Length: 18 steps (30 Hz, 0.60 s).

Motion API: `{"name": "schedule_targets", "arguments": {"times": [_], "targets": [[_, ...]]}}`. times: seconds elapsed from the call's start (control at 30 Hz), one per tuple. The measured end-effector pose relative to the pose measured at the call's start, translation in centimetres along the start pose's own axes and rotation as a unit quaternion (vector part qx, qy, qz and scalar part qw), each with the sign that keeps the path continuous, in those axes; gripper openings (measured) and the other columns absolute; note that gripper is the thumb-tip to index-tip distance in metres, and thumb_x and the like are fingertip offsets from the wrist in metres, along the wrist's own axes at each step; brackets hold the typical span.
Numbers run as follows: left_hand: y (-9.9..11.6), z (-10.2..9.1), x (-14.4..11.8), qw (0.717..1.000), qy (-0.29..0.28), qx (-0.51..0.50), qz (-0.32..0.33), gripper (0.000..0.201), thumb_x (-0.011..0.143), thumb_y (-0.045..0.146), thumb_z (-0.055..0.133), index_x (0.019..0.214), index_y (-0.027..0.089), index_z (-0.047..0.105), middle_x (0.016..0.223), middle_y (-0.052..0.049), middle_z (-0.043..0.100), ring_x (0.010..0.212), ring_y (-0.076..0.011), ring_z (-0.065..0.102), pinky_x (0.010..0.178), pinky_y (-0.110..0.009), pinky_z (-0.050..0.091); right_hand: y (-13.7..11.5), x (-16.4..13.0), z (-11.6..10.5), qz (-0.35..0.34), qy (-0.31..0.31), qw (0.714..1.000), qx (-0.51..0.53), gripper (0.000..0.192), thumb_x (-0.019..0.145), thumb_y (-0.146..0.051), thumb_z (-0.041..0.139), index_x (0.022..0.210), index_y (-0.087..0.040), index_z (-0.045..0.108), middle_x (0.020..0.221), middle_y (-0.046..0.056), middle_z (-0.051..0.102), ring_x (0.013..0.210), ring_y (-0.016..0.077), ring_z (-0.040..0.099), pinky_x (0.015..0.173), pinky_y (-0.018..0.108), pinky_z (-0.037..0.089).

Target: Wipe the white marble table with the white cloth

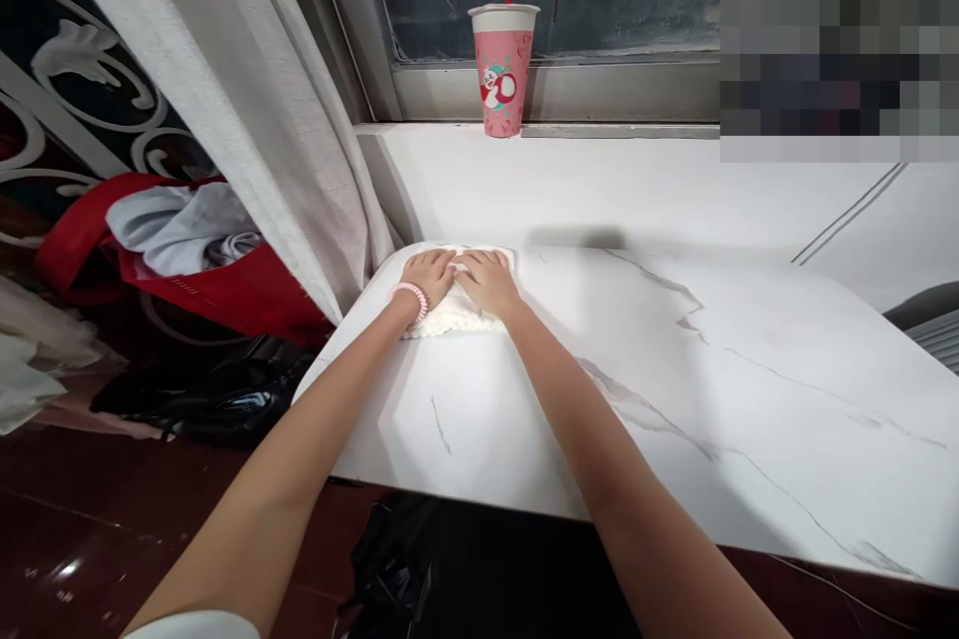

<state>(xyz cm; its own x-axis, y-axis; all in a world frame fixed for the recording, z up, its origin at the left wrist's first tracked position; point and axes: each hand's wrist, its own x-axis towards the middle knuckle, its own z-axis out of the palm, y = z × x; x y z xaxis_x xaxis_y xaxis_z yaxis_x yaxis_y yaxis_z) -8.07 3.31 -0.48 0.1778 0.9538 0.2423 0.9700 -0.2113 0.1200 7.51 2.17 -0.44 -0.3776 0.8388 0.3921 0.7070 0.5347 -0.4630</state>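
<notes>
Both hands press down side by side on a white cloth (457, 319) at the far left corner of a white marble-patterned table (659, 399). My left hand (430, 276), with a pink coiled band at its wrist, lies flat with its fingers stretched forward. Against it, thumbs close together, my right hand (485, 280) rests with its fingers extended over the cloth. The cloth looks textured and lies spread under the palms, its near edge showing toward me.
A pink paper cup (503, 80) with a red straw stands on the window ledge behind the table. To the left hang a pale curtain (300, 110) and a red bag (225, 290) stuffed with light clothes. Black plastic bags (225, 399) lie below, on dark red floor tiles.
</notes>
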Motion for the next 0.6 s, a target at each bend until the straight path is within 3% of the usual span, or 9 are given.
{"name": "schedule_targets", "arguments": {"times": [0.33,0.6], "targets": [[1.2,1.6,7.1,0.999,-0.019,0.004,0.029,0.051,0.095,0.033,0.030,0.140,0.022,0.051,0.143,-0.007,0.054,0.135,-0.0246,0.045,0.115,-0.044,0.033,4.0,3.5,-0.4,0.038,0.045,0.998,-0.026,0.029,0.097,-0.025,0.043,0.118,-0.021,0.063,0.129,0.007,0.064,0.125,0.0209,0.050,0.116,0.045,0.021],[2.0,1.8,7.2,0.999,-0.004,-0.005,0.037,0.051,0.095,0.026,0.028,0.139,0.024,0.052,0.143,-0.006,0.055,0.133,-0.0251,0.048,0.113,-0.048,0.034,4.1,2.8,-0.5,0.039,0.031,0.994,-0.094,0.033,0.099,-0.020,0.037,0.126,-0.019,0.057,0.136,0.010,0.058,0.130,0.0222,0.046,0.118,0.048,0.018]]}}
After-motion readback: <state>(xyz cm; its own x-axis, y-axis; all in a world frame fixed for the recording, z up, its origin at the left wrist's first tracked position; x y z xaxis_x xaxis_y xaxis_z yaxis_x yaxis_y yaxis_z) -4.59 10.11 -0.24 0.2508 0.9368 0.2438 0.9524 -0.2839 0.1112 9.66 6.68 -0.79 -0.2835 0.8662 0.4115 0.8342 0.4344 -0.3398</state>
